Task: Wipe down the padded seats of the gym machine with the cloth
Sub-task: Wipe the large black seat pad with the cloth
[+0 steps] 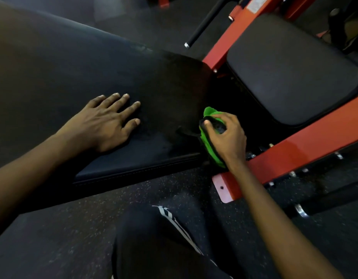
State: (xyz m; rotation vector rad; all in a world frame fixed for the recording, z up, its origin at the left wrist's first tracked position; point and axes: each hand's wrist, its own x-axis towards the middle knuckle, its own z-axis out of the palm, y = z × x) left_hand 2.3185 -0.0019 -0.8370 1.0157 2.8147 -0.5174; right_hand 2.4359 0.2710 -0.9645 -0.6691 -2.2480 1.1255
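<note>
Cloth (pixel 214 156) (green, dark trim) bunched up in the right hand (pixel 228 135), fingers and thumb curled round it, right at the end of the long black pad (pixel 154 81), in the gap before the smaller seat pad (pixel 290 73). Left hand (pixel 105 121) flat on the long pad's surface, fingers straight and spread, holding nothing. Red frame (pixel 306 146) alongside the smaller pad. Speckled rubber floor (pixel 73 228) below.

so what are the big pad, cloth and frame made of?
Big pad: looks like black vinyl or leatherette over foam, matte, stitched edge seam. Cloth: green, fuzzy, probably microfibre. Frame: red glossy painted metal, probably steel, judging by its sheen.
</note>
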